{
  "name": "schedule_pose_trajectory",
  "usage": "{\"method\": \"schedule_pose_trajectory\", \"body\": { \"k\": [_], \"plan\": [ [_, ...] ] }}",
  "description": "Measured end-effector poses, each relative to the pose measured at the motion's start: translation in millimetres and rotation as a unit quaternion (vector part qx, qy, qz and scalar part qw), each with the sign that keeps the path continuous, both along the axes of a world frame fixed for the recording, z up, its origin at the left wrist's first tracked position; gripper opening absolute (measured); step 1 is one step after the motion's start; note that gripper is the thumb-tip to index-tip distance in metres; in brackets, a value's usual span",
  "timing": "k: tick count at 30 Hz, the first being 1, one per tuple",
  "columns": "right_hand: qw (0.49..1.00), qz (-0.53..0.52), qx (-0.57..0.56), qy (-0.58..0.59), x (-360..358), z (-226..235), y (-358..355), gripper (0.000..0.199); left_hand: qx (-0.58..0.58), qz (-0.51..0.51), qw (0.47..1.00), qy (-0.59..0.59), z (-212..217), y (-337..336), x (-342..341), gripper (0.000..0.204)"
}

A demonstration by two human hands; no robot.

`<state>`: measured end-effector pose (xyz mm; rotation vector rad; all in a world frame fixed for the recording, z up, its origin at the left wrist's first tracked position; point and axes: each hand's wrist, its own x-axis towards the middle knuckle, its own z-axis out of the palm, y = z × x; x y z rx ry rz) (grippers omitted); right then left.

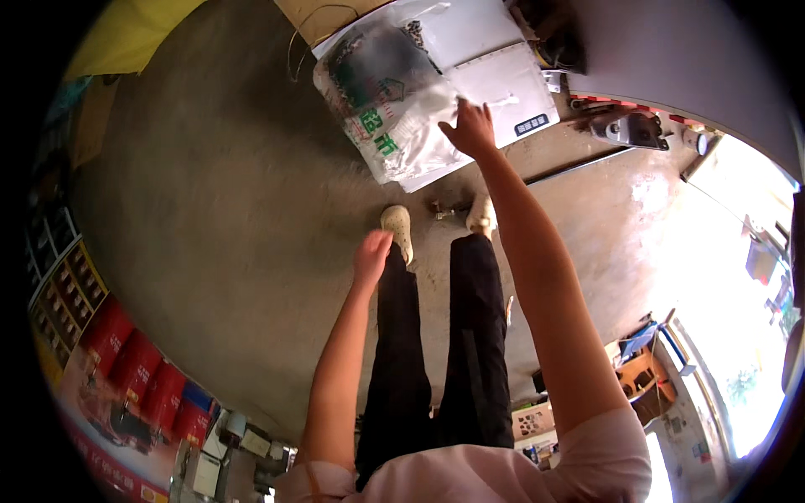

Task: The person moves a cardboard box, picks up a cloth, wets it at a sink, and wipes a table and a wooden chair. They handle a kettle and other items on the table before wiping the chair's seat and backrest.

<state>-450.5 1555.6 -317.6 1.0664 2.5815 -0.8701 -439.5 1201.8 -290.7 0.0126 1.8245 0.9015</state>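
Observation:
A clear plastic bag [369, 109] with green and red print lies crumpled over a white flat box [495, 80] at the far middle, with dark contents showing through it. My right hand [471, 130] reaches out to the bag's right edge, thumb and forefinger apart, and nothing shows between them. Whether its fingertips touch the bag or hover just over it is unclear. My left hand [371, 256] hangs low in front of my left leg, away from the bag. Motion smears its fingers, and no held thing shows.
Past my shoes [397, 228], a dark rod [579, 165] with a metal fitting lies across the concrete floor. A metal bracket-like part [629, 130] sits at the right. Red boxes [134, 369] and shelving line the left side. A yellow sheet [126, 38] hangs at upper left.

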Motion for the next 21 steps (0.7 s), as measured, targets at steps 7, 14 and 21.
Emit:
{"method": "schedule_pose_trajectory", "body": {
  "k": [7, 14, 21],
  "plan": [
    [0.955, 0.097, -0.263, 0.097, 35.0, 18.2, -102.4, 0.043, 0.241, 0.348, 0.903, -0.071, 5.4, 158.3, -46.0, 0.044],
    [0.804, -0.294, -0.514, 0.051, 32.3, -47.2, -55.5, 0.04, -0.039, 0.124, 0.976, 0.174, -40.7, 185.9, -39.6, 0.057],
    [0.95, -0.251, -0.16, 0.096, 11.9, -66.6, -15.3, 0.029, -0.017, 0.096, 0.966, 0.241, -27.3, 209.7, -5.4, 0.045]
  ]
}}
